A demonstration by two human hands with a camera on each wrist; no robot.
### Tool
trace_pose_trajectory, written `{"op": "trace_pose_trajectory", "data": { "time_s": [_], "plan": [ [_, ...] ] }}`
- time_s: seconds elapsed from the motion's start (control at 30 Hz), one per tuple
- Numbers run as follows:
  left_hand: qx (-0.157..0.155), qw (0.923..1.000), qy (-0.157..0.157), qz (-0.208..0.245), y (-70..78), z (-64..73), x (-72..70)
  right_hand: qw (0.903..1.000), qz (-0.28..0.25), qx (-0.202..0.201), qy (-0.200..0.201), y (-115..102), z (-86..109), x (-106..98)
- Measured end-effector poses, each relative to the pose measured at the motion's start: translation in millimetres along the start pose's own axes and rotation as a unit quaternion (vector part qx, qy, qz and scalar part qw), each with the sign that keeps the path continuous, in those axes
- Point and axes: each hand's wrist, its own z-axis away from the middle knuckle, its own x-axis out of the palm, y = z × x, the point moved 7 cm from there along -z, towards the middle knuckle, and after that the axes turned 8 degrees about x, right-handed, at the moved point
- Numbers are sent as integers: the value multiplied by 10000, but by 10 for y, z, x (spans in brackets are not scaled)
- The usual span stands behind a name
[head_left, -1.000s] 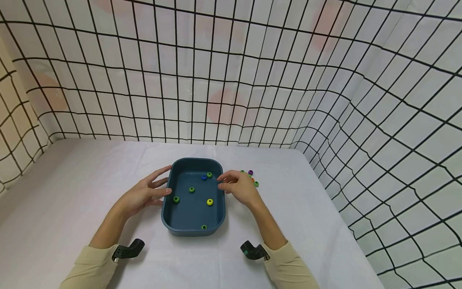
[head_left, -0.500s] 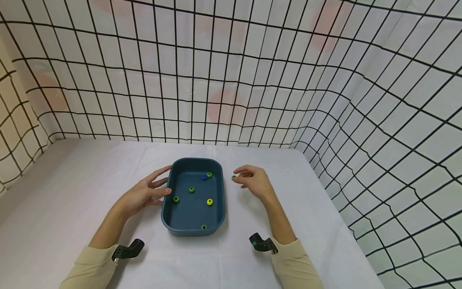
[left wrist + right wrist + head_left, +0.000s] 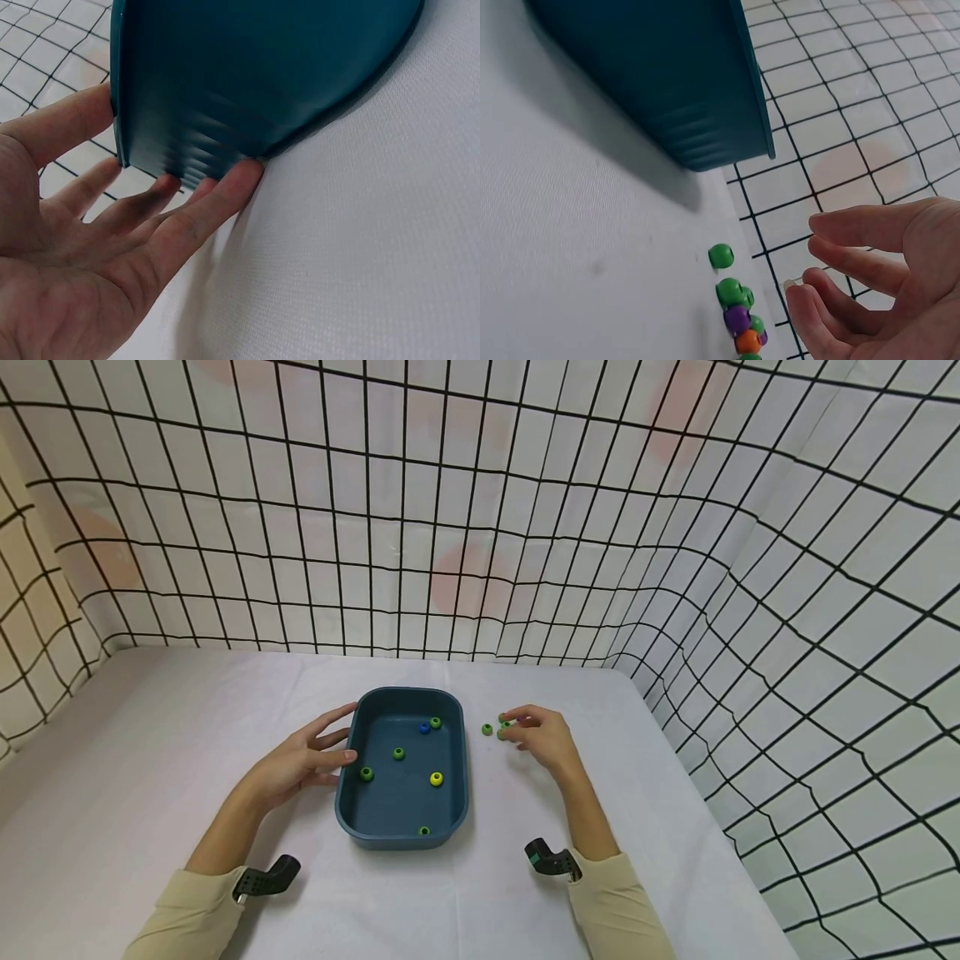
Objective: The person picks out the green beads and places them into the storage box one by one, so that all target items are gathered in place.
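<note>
A dark blue-green rectangular tray point(image 3: 401, 842) stands on the table with several beads in it: green ones such as the green bead point(image 3: 398, 753), a yellow bead point(image 3: 437, 779) and a blue bead point(image 3: 424, 727). My left hand point(image 3: 292, 766) rests its extended fingers against the tray's left side; the left wrist view shows the fingertips point(image 3: 244, 174) on the outer wall. My right hand point(image 3: 546, 739) hovers at a small cluster of beads right of the tray, thumb and fingers apart, holding nothing. The right wrist view shows green beads point(image 3: 730, 292), a purple bead point(image 3: 737, 319) and an orange bead point(image 3: 748, 343) there.
One green bead point(image 3: 487, 729) lies between the tray and the cluster. White cloth point(image 3: 480, 893) covers the table. A black grid net point(image 3: 420, 527) over white sheeting rises behind the table and along its right side.
My right hand has moved right from the tray's right rim to the loose beads, and several green ones now show by its fingertips. The left hand and the tray have stayed in place.
</note>
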Motion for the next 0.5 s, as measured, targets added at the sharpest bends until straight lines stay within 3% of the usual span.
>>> {"op": "trace_pose_trajectory", "data": {
  "time_s": [0.5],
  "plan": [
    [-12, 10000, 26, -11, -1, 2, -3, 9995, -214, 215, 127, 214, -115, -107]
  ]
}}
